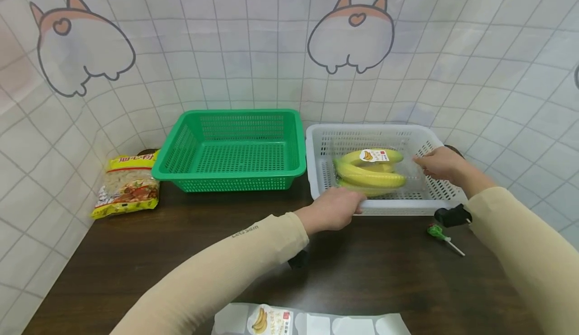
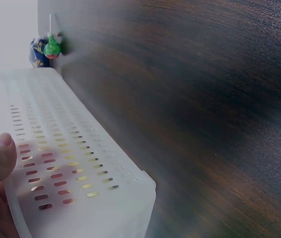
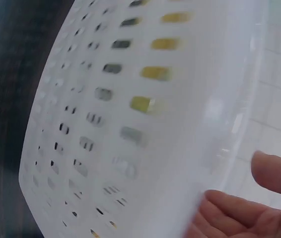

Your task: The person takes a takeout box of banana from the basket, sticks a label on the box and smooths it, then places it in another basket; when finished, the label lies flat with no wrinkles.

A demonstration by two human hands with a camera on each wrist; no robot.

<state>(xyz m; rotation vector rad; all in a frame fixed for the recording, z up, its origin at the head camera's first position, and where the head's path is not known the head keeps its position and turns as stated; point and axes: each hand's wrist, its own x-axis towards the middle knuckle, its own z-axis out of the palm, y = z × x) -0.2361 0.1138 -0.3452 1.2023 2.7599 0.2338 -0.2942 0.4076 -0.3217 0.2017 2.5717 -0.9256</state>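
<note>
Clear-wrapped bananas with a banana label on top lie in the white basket. My left hand reaches over the basket's front rim near its left end. In the left wrist view its thumb lies by the rim, and skin tones show through the slots. My right hand is over the basket's right end, beside the clear wrapping. The right wrist view shows its thumb apart from the fingers, which are partly hidden behind the rim.
Left of the white basket stands a green basket, with a yellow-edged food packet beside it. A green lollipop lies in front at the right. At the table's near edge is a label strip with one banana label.
</note>
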